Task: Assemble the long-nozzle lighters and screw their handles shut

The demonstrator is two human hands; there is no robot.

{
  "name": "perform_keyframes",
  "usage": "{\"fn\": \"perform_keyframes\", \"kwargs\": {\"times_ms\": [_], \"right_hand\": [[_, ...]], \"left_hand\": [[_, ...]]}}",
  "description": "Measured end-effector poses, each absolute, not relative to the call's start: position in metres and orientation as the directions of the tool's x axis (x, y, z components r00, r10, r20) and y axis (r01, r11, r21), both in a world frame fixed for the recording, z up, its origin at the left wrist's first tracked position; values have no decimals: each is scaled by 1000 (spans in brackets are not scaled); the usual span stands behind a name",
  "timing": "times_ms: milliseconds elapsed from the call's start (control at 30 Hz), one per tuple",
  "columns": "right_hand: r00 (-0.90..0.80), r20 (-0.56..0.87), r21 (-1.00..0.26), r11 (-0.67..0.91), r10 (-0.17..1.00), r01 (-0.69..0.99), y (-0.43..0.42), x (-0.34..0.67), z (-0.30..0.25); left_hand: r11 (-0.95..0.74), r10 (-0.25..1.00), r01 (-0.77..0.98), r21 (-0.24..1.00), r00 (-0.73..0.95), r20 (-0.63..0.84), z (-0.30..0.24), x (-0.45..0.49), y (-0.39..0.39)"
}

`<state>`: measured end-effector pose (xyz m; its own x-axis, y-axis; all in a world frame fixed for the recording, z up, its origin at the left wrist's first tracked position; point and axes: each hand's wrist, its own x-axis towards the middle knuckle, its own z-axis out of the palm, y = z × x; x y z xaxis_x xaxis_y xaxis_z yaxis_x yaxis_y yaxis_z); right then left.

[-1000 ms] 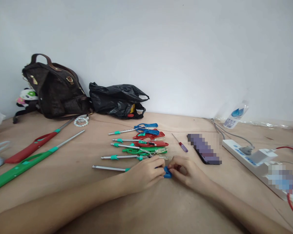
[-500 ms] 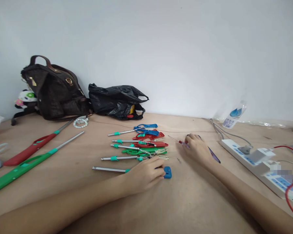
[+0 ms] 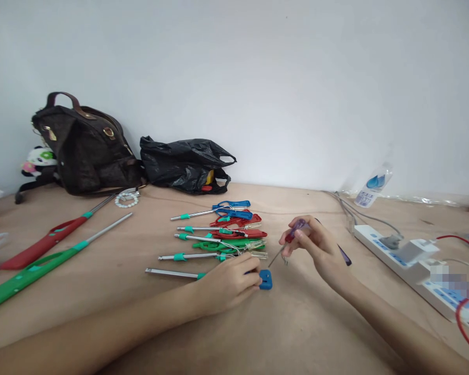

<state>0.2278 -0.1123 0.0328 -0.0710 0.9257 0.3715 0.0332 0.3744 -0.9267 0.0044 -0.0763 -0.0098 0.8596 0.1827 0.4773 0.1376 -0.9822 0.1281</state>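
Two bare hands are shown over a light brown wooden tabletop (image 3: 297, 333). The left hand (image 3: 229, 284) is closed over a blue-handled plastic lighter with a long steel tube (image 3: 266, 279), which is pinned flat on the table just in front of a heap of red, green and blue lighters of the same kind (image 3: 226, 233). The right hand (image 3: 320, 249) is pinched narrowly around a small screwdriver with a translucent purple handle (image 3: 295, 230). Its shaft is slanted down and to the left, and its tip is held just above and to the right of the blue end block, apparently without contact.

Several risks may be judged from this arrangement. A slip of the tip off the smooth plastic is made likely by the slanted shaft and the light fingertip grip, and the left fingertips, lying right beside the block, would be struck. The lighter could be pivoted by a sideways push, since it is held at one end only. A few tiny dark specks (image 3: 284, 259) beside the tip, too small to be identified, could be scattered by the right hand. A dark flat phone (image 3: 344, 256) lies partly beneath that wrist.

Only a rounded, glossy blue end of the handle is exposed beyond the fingers. The grey tube is seen to run out to the left, past the wrist.
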Motion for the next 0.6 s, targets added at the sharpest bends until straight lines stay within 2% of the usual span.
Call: {"fn": "perform_keyframes", "kwargs": {"times_ms": [267,600], "right_hand": [[-199,417,-870,453,887,195,-122,224,28],[-242,435,-850,485,867,208,-125,223,29]], "left_hand": [[-981,189,141,136,863,469,-10,4,-76],[-977,202,145,156,860,469,-10,4,-76]]}}
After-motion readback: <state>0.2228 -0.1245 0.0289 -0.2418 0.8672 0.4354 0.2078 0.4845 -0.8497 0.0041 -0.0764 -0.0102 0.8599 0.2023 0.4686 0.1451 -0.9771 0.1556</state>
